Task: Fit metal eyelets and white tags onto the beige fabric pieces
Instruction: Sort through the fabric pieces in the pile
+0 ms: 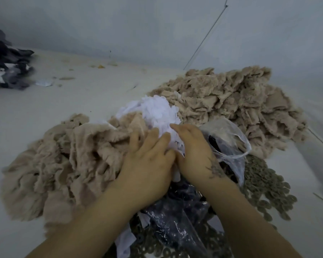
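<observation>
Head view, single frame, some motion blur. Both hands sit together at the near edge of the loose heap of small white fabric tags, which lies between two mounds of crumpled beige fabric pieces: one at left, one at right rear. Left hand: palm down, fingers fairly straight and slightly apart, resting on the tags and the edge of the left beige mound. Right hand: index finger extended onto the tags; the other fingers curl under and out of sight, so I cannot tell whether they pinch a tag. Dull round metal eyelets are spread on the pale work surface at right and near the bottom edge, beside a crumpled clear plastic bag and a dark glossy plastic bag under the wrists. Judged step: picking a tag from the heap. Risks: tags are light and clumped, so several could lift at once or scatter into the beige mounds; forearms over the bags could nudge eyelets off into the fabric, where they would be hard to find; piles of fitted and unfitted pieces could mix, since I cannot say which is which. Hidden or unclear: fingertips of both hands, bag contents, any eyelet tool, dark cloth bundle at far left cropped by the frame.
</observation>
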Tool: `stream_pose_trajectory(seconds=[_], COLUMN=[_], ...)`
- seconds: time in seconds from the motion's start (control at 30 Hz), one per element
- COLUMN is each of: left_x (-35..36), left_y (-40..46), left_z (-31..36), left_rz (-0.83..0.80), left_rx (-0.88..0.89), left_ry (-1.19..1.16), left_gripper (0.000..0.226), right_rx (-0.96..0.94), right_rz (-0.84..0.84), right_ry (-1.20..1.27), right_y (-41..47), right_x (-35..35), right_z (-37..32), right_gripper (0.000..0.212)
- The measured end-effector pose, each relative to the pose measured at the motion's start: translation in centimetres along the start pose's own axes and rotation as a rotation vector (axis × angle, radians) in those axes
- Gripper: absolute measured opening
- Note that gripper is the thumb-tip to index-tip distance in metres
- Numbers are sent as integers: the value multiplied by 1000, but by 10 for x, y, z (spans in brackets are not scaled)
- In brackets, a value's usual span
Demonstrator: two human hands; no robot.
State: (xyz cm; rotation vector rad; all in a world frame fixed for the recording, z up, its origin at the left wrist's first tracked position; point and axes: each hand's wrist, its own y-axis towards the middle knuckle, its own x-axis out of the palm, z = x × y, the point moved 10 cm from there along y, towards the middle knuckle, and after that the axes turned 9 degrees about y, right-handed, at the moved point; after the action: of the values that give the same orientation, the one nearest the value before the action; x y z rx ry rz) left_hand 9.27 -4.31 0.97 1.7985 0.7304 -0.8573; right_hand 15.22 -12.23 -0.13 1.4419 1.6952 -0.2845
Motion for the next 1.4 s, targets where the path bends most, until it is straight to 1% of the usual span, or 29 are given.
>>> stream_pose_trajectory(seconds=[0.03, 0.07, 0.1, 0.13, 0.17, 0.2, 0.27, 0.3, 0.33, 0.4, 0.43, 0.5, 0.57, 0.6, 0.63, 0.67, 0.7, 0.73, 0.8, 0.9, 0.93, 0.97, 1.0, 1.03, 1.13, 1.17, 1.3, 1.4], left_x=[7, 12, 16, 18, 22, 26, 37, 40, 42, 38, 33, 18, 4, 2, 5, 13, 26, 37, 41, 37, 34, 33, 35, 38, 46, 46, 51, 51], left_y=[1, 1, 0, -1, -2, -5, -11, -14, -15, -14, -12, -4, 2, 4, 6, 9, 11, 12, 15, 16, 16, 15, 16, 16, 19, 20, 16, 15], left_z=[-5, -16, -26, -35, -44, -52, -61, -61, -59, -51, -46, -36, -27, -24, -22, -20, -18, -18, -25, -36, -39, -39, -41, -41, -43, -43, -45, -39], left_rz=[-53, -97, -130, -166, -217, -272, -392, -426, -438, -434, -413, -267, -80, -29, -36, -89, -185, -256, -229, -101, -47, -28, -39, -65, -123, -132, -165, -204], left_rx=[-13, -47, -70, -88, -97, -111, -126, -125, -120, -120, -127, -140, -165, -181, -198, -208, -208, -213, -258, -333, -345, -344, -347, -349, -338, -343, -361, -310], left_ry=[15, 25, 36, 53, 74, 98, 174, 199, 214, 227, 213, 123, -49, -136, -184, -220, -236, -232, -254, -340, -374, -378, -384, -382, -356, -346, -324, -247], left_gripper=[17, 12, 8, 11, 21, 27, 27, 30, 33, 31, 28, 20, 15, 20, 31, 46, 53, 47, 10, 6, 16, 27, 32, 31, 13, 12, 24, 18], right_rx=[37, 70, 109, 157, 213, 257, 296, 329, 366, 451, 467, 480, 396, 328, 248, 186, 137, 87, 27, 6, -4, -17, -34, -53, -64, -53, 5, 66], right_rz=[-64, -124, -187, -249, -277, -286, -242, -230, -261, -370, -366, -284, -153, -79, -2, 53, 88, 115, 136, 141, 158, 172, 184, 197, 240, 258, 371, 490], right_ry=[-16, -54, -124, -195, -247, -288, -362, -360, -327, -194, -129, -47, -58, -58, -57, -53, -42, -26, -8, 1, 5, 1, -9, -12, 38, 52, 72, 115], right_y=[6, 12, 17, 21, 23, 25, 22, 18, 14, 3, 0, -6, -13, -16, -20, -23, -27, -29, -32, -31, -30, -29, -29, -28, -29, -30, -40, -51], right_x=[10, 20, 28, 35, 37, 36, 21, 14, 10, 10, 7, -6, -17, -22, -27, -30, -30, -28, -25, -24, -25, -27, -29, -32, -39, -42, -59, -76], right_z=[3, 7, 11, 17, 25, 32, 39, 42, 45, 50, 50, 42, 31, 23, 15, 10, 10, 10, 13, 22, 22, 21, 19, 15, 8, 8, 17, 29], right_gripper=[54, 49, 39, 28, 22, 21, 31, 36, 38, 35, 32, 33, 32, 31, 29, 27, 25, 23, 20, 20, 20, 21, 23, 25, 31, 31, 33, 34])
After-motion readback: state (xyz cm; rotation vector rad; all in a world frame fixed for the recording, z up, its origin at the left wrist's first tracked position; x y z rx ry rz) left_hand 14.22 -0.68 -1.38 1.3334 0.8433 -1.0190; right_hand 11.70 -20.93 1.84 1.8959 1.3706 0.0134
